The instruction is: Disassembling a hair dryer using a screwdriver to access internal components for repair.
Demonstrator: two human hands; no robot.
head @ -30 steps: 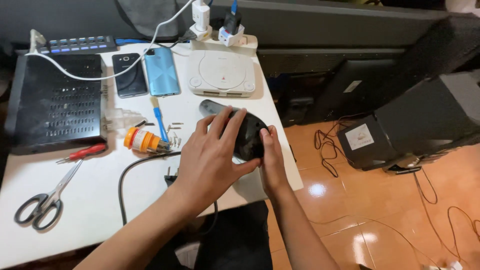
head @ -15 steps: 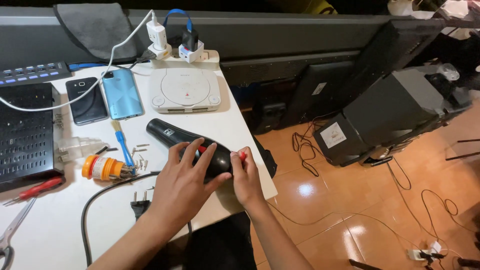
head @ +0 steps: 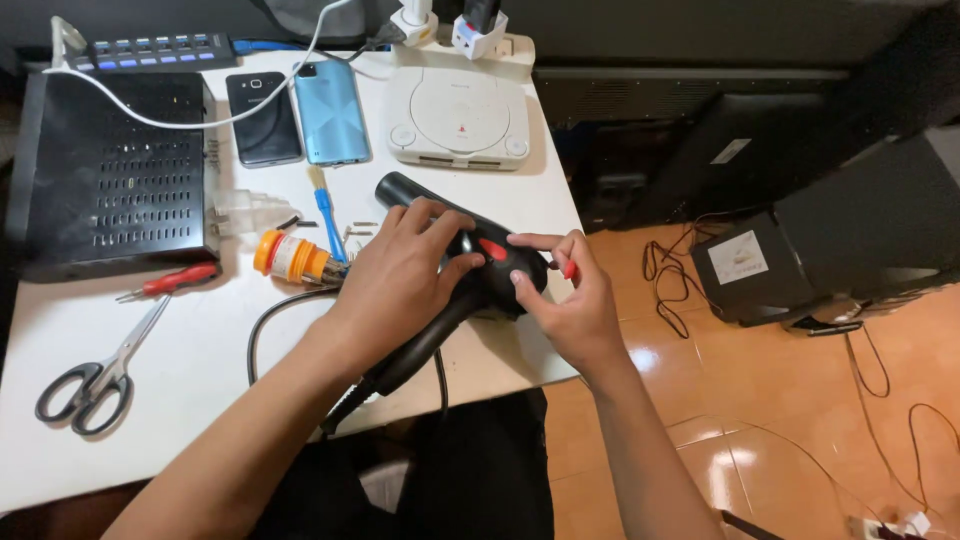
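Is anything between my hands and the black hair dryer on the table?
Nothing visible. The left hand lies directly on the hair dryer, and the right hand touches its rear end, with a small red-tipped tool between the fingers. The orange bottle and blue tool lie off to the side.

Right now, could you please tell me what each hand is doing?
Left hand: closed over the black hair dryer, holding it.
Right hand: touching the dryer's rear end, pinching a small red-tipped tool.

Light falls from above, bright and even on the white table (head: pixel 200 400). The orange floor (head: pixel 800 400) shows glossy glare spots. The area behind the table stays dark. Focus is sharp; edges bend slightly.
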